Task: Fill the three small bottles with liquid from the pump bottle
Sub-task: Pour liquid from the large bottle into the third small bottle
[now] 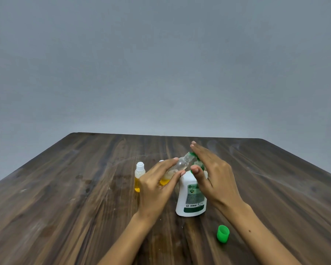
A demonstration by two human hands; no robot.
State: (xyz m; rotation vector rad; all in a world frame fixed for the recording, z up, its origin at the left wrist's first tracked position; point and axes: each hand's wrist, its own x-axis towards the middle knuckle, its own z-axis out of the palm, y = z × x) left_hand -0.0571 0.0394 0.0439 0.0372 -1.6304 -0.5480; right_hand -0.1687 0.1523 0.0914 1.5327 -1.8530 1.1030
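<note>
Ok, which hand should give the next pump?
Right. The right hand lies flat over the pump bottle's green head, while the left hand is busy holding the tilted small bottle at the spout.

I see a dark wooden table [84, 197]. On it: white pump bottle [191, 199] under my right hand [214, 175], green cap [223, 233] below that wrist, small capless bottle [139, 176] with yellow liquid left of my left hand [157, 186].
</note>
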